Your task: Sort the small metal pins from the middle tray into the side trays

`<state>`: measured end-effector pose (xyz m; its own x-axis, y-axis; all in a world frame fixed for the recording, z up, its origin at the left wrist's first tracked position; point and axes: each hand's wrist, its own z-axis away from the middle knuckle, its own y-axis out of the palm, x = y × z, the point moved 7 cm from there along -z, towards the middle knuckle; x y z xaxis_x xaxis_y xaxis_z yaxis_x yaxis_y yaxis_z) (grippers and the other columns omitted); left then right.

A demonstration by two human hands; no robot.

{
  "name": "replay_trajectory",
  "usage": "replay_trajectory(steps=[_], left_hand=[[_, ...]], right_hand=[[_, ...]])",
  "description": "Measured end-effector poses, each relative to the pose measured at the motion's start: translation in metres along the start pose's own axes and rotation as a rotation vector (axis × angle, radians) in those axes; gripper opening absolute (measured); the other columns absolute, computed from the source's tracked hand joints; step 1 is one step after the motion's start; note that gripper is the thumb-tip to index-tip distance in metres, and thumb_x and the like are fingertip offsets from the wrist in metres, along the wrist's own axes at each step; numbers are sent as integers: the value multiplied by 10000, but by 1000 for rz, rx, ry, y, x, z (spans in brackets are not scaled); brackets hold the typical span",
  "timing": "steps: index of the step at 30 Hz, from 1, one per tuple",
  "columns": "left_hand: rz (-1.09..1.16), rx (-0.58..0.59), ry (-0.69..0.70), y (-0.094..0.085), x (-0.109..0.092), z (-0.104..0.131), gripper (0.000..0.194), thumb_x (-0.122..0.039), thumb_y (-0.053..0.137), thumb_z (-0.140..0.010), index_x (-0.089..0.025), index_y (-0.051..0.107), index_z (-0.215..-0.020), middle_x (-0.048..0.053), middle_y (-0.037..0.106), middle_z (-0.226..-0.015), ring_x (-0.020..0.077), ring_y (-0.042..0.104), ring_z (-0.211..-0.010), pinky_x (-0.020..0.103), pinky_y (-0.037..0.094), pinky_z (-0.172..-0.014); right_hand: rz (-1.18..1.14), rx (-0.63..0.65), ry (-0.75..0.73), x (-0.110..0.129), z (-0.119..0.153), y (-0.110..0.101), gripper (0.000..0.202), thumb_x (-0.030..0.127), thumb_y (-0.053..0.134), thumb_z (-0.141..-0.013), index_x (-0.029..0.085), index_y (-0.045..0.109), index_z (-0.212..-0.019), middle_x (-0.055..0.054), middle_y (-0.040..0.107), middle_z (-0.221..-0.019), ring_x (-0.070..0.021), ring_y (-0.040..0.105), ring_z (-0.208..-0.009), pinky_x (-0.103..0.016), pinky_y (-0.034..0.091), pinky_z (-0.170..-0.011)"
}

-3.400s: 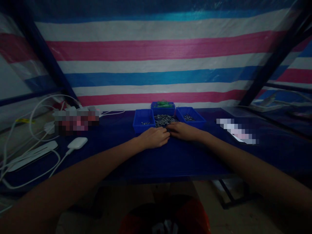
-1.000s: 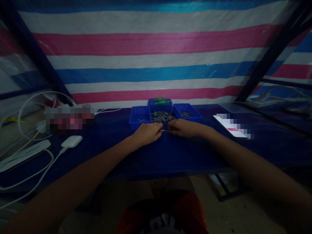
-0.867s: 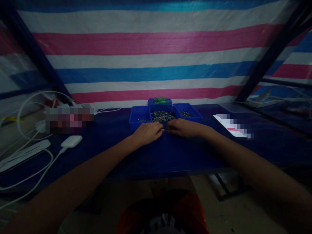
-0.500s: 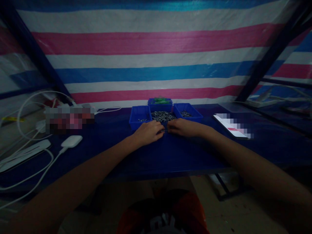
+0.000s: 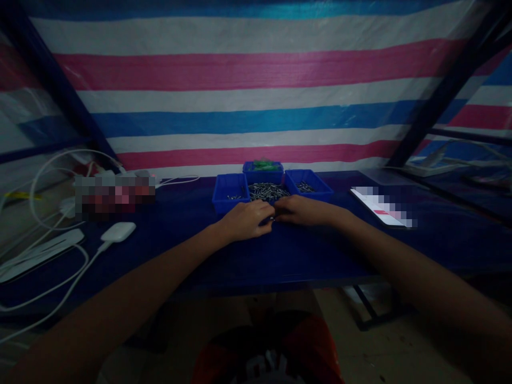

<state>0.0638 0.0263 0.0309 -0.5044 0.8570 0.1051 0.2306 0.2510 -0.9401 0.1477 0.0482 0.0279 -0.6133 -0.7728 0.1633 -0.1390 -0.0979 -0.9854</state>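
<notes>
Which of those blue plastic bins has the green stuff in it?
The rear blue plastic bin, closest to the striped sheet. It holds green pieces; the left bin and right bin hold small silvery metal pieces.

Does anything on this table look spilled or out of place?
Nothing clearly does. The metal pieces are heaped between the left tray and the right tray, but it's too dark to tell whether they're loose or in a tray.

No words, brands or numbers can be read with certainty. White lettering (image 5: 266, 368) is seen on the dark and orange garment (image 5: 320, 341) at the near edge, but it is cut off; at the right, the phone's screen (image 5: 390, 217) is partly masked
</notes>
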Motion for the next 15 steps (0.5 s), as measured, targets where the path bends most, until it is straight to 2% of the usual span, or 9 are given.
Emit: replay_trajectory(steps=[4, 9, 15], left_hand=[[-55, 51, -81, 2, 5, -1, 142, -263, 422, -821, -170, 519, -867, 27, 593, -822, 142, 545, -769, 248, 396, -639], [-101, 100, -141, 5, 11, -1, 188, -288, 390, -849, -169, 535, -859, 36, 602, -797, 153, 561, -742, 258, 387, -605], [-132, 97, -141, 7, 12, -1, 191, -293, 397, -857, -172, 543, -847, 25, 608, -783, 154, 575, -731, 244, 380, -572]], right_hand=[[-18, 23, 29, -1, 1, -2, 146, 214, 519, -793, 145, 571, -910, -59, 591, -842, -147, 549, -752, -266, 402, -683], [-56, 20, 10, 1, 2, -2, 180, 291, 513, -811, 149, 573, -904, -50, 595, -823, -136, 545, -713, -253, 403, -642], [-34, -10, -3, 4, 1, -2, 196, 285, 429, -864, 159, 574, -902, -51, 602, -813, -135, 553, -723, -262, 400, -665]])
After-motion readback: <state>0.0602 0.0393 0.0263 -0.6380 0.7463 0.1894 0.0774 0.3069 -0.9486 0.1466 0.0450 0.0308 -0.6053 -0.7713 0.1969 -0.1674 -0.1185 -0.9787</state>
